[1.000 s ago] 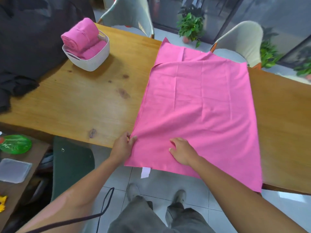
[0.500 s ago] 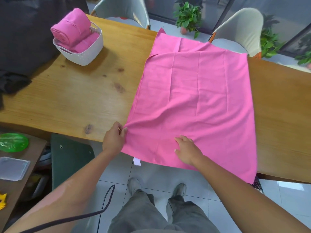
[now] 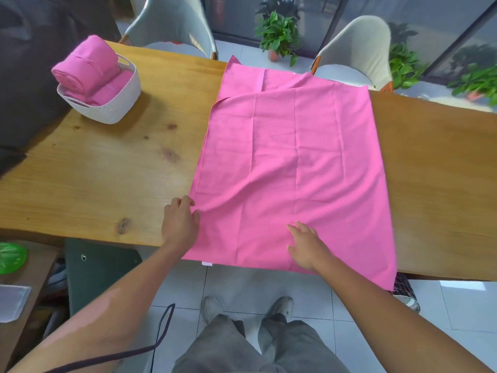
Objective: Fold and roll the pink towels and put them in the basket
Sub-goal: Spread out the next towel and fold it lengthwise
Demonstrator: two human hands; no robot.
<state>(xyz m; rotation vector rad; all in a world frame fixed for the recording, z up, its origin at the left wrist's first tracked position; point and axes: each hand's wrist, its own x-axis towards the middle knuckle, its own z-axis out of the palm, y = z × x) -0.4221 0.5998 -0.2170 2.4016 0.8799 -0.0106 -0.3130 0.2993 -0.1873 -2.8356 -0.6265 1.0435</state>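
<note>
A large pink towel point(image 3: 295, 157) lies spread across the wooden table point(image 3: 107, 170), folded in two layers, its near edge hanging over the table front. My left hand point(image 3: 180, 222) pinches the towel's left edge near the front corner. My right hand point(image 3: 306, 246) rests flat on the towel near its front edge, fingers straight. A white basket point(image 3: 113, 103) stands at the far left of the table with rolled pink towels point(image 3: 86, 68) in it, one sticking up above the rim.
Two pale chairs point(image 3: 357, 49) stand behind the table, with potted plants point(image 3: 277, 36) beyond. Dark cloth point(image 3: 32, 76) covers the table's far left end. A low side table with a green plate point(image 3: 10, 258) is at my left. A black cord point(image 3: 161, 332) hangs near my legs.
My view has drifted so the towel and basket sit slightly differently in frame. Both hands moved up the towel a little; the left still pinches the left edge, the right slid right.
</note>
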